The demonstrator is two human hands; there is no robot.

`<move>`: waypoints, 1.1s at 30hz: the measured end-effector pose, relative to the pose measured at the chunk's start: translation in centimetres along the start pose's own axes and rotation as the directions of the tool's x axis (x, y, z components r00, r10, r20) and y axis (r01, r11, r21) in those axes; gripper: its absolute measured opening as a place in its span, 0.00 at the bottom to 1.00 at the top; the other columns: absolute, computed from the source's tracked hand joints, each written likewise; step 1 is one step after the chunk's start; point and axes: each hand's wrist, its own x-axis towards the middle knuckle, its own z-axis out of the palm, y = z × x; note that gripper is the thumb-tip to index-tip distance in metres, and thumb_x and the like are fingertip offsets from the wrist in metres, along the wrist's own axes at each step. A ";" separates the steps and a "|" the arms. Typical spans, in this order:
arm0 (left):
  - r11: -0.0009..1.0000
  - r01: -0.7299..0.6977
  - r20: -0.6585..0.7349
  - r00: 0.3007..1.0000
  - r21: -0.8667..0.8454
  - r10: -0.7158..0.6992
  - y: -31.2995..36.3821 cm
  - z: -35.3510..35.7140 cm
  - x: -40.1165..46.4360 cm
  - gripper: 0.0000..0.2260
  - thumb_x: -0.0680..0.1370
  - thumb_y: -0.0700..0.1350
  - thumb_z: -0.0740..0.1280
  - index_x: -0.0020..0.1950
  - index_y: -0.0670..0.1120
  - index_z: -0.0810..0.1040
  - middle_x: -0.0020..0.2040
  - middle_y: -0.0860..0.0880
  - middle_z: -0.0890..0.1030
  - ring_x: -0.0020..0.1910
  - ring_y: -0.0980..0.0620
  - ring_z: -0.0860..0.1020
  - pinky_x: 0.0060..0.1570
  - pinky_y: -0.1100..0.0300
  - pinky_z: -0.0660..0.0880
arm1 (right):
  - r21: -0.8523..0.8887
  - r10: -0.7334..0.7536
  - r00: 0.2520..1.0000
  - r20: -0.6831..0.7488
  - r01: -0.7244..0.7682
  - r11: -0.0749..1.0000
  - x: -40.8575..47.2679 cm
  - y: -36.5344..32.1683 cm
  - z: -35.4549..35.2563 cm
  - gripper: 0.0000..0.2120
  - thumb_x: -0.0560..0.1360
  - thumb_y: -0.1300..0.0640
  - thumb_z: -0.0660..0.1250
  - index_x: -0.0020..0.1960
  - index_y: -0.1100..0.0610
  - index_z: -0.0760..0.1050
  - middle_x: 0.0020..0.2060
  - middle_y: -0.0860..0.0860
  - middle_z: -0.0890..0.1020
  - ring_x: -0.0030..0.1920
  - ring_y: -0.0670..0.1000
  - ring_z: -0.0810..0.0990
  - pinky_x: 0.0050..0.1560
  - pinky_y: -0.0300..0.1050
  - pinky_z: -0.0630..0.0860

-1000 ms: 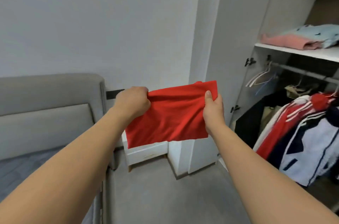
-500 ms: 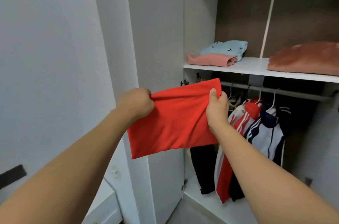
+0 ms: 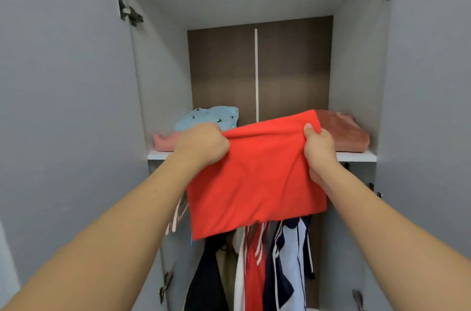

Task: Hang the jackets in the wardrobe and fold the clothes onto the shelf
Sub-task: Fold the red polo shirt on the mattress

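Both hands, the left hand (image 3: 202,143) and the right hand (image 3: 318,149), clench the top edge of the folded red garment (image 3: 254,178) at mid-frame, keeping its soft, matte rectangle flat, probably for sliding onto the white shelf (image 3: 356,156) just behind, between the pale blue-and-pink pile (image 3: 211,117) and a plush rust-coloured bundle (image 3: 341,132). Striped jackets (image 3: 280,267) hang below.

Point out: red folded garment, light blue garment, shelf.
red folded garment (image 3: 254,183), head view, centre of the cloth
light blue garment (image 3: 211,118), head view, top face
shelf (image 3: 356,156), head view, bare front edge
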 end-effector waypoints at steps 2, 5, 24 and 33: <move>0.999 0.028 -0.078 0.997 -0.029 -0.030 0.6 -0.2 3.6 0.12 0.67 0.48 0.56 0.42 0.45 0.74 0.54 0.40 0.81 0.46 0.41 0.75 0.44 0.55 0.68 | 0.012 -0.010 1.000 0.005 0.010 1.000 3.7 -1.1 1.1 0.15 0.81 0.48 0.60 0.57 0.60 0.75 0.55 0.58 0.81 0.56 0.59 0.79 0.62 0.56 0.75; 0.999 0.038 -0.209 0.977 0.011 -0.035 1.0 -0.7 9.7 0.11 0.68 0.48 0.57 0.43 0.46 0.75 0.53 0.39 0.81 0.51 0.37 0.79 0.43 0.54 0.67 | 0.050 -0.037 0.999 0.011 0.037 0.998 9.2 -3.7 3.8 0.16 0.81 0.50 0.60 0.60 0.62 0.75 0.57 0.58 0.80 0.57 0.58 0.79 0.63 0.56 0.74; 0.861 0.282 -0.442 0.894 0.423 -0.075 -9.5 2.5 46.1 0.13 0.76 0.43 0.57 0.54 0.47 0.80 0.54 0.44 0.82 0.59 0.42 0.70 0.57 0.50 0.63 | 0.148 -0.002 0.991 0.133 -0.018 0.989 32.4 -5.2 29.1 0.11 0.79 0.62 0.56 0.59 0.58 0.73 0.48 0.54 0.78 0.41 0.50 0.75 0.47 0.44 0.74; 0.827 0.168 -0.147 0.984 0.536 -0.104 -16.1 17.1 56.0 0.20 0.81 0.46 0.54 0.72 0.48 0.69 0.69 0.44 0.69 0.69 0.42 0.65 0.69 0.45 0.61 | -0.173 0.218 0.976 0.024 -0.211 0.962 40.0 9.2 40.6 0.16 0.78 0.65 0.57 0.65 0.67 0.70 0.61 0.62 0.78 0.59 0.60 0.78 0.59 0.50 0.75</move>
